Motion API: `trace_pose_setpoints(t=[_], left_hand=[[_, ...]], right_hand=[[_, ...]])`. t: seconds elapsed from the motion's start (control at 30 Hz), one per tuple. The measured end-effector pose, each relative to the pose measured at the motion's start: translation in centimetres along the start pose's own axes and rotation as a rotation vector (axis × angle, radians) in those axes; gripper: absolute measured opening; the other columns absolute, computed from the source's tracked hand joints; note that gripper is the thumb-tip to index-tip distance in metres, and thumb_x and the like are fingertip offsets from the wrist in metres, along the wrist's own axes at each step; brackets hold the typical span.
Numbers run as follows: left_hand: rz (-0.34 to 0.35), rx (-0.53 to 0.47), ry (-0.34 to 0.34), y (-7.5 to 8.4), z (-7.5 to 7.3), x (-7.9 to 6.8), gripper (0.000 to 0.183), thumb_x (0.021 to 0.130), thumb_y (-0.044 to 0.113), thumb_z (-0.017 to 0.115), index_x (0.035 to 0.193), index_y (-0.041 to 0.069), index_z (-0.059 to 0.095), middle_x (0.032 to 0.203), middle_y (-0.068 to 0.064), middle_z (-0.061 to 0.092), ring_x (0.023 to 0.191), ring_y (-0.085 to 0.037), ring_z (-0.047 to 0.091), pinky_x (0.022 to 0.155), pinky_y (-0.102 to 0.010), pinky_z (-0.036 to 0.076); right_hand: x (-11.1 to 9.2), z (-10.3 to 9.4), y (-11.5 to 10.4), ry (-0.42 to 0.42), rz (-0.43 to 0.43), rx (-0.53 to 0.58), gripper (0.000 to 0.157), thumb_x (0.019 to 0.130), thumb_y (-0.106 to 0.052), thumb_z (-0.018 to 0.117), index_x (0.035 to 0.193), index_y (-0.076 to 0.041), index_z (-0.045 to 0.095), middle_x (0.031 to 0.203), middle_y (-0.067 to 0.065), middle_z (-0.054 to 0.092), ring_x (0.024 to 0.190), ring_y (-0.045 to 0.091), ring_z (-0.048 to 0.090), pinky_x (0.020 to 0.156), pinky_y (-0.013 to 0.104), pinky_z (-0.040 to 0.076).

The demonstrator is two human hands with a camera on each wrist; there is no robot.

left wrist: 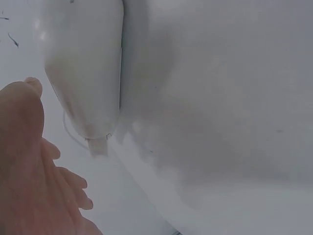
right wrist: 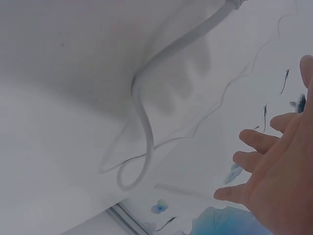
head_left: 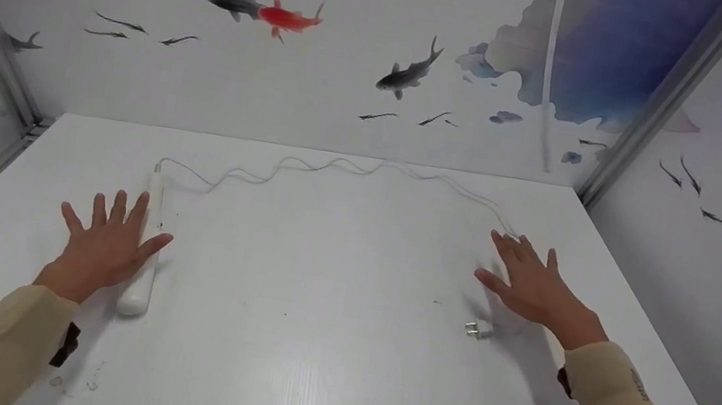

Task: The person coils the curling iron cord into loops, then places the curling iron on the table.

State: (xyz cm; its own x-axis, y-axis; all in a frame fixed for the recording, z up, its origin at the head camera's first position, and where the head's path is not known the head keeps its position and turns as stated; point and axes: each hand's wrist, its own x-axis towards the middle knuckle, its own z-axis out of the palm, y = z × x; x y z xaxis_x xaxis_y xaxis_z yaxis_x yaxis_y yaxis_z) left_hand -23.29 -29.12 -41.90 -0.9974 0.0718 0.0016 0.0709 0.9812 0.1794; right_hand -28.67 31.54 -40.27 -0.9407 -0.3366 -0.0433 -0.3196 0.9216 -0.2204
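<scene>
My left hand is spread with straight fingers over a long white corded appliance, shaped like a hair straightener. The thumb overlaps its body in the head view. In the left wrist view the appliance's rounded end, with the cord leaving it, shows beside the hand, outside any grip. On the far right my right hand is also spread, holding nothing, above the cord's end. A white plug with metal prongs lies just nearer than that hand. The right wrist view shows the cord looping under the hand.
The thin wavy cord runs along the back of the white table. Upright panels with painted fish stand at the back and sides, joined by metal posts. Small stains mark the tabletop at front left.
</scene>
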Motion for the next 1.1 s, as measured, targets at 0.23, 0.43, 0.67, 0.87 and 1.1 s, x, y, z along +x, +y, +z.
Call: trace_pose_setpoints(t=[0.23,0.43,0.67,0.87,1.1], left_hand=[[-0.028,0.039,0.039,0.4,1.2,-0.7,0.079,0.105,0.053,0.037,0.152,-0.010,0.026,0.147,-0.045,0.029,0.137,-0.069,0.019,0.102,-0.086,0.002],[-0.075,0.014,0.048,1.0,1.7,-1.4,0.075,0.104,0.047,0.043,0.147,-0.014,0.029,0.138,-0.047,0.037,0.131,-0.067,0.029,0.101,-0.082,0.018],[-0.148,-0.020,0.073,1.7,1.7,-1.2,0.069,0.103,0.037,0.048,0.134,-0.023,0.034,0.117,-0.048,0.048,0.109,-0.062,0.049,0.087,-0.070,0.043],[-0.235,-0.058,0.051,2.1,1.4,-1.1,0.074,0.102,0.039,0.047,0.129,-0.028,0.032,0.110,-0.047,0.051,0.102,-0.058,0.056,0.079,-0.062,0.050],[-0.271,-0.130,-0.009,2.3,1.0,-1.2,0.069,0.102,0.041,0.047,0.113,-0.026,0.042,0.093,-0.037,0.056,0.076,-0.041,0.062,0.060,-0.048,0.050]], right_hand=[[-1.5,0.9,0.3,-0.065,0.024,0.098,0.082,0.101,-0.062,0.041,0.161,-0.010,0.016,0.163,0.025,0.023,0.152,0.049,0.013,0.113,0.074,-0.006],[-2.5,1.5,0.6,-0.152,0.032,0.122,0.085,0.099,-0.065,0.042,0.161,-0.012,0.018,0.163,0.024,0.025,0.149,0.049,0.022,0.115,0.072,0.009],[-2.9,1.5,0.0,-0.267,0.022,0.077,0.098,0.089,-0.069,0.058,0.159,-0.011,0.024,0.163,0.021,0.029,0.149,0.046,0.026,0.116,0.066,0.024],[-3.0,1.2,0.3,-0.240,-0.055,0.105,0.084,0.086,-0.049,0.075,0.150,-0.005,0.042,0.152,0.019,0.044,0.142,0.042,0.040,0.112,0.059,0.035],[-3.2,1.4,0.5,-0.147,-0.135,0.166,0.039,0.086,-0.029,0.079,0.119,-0.010,0.070,0.117,0.005,0.068,0.113,0.030,0.062,0.097,0.050,0.049]])
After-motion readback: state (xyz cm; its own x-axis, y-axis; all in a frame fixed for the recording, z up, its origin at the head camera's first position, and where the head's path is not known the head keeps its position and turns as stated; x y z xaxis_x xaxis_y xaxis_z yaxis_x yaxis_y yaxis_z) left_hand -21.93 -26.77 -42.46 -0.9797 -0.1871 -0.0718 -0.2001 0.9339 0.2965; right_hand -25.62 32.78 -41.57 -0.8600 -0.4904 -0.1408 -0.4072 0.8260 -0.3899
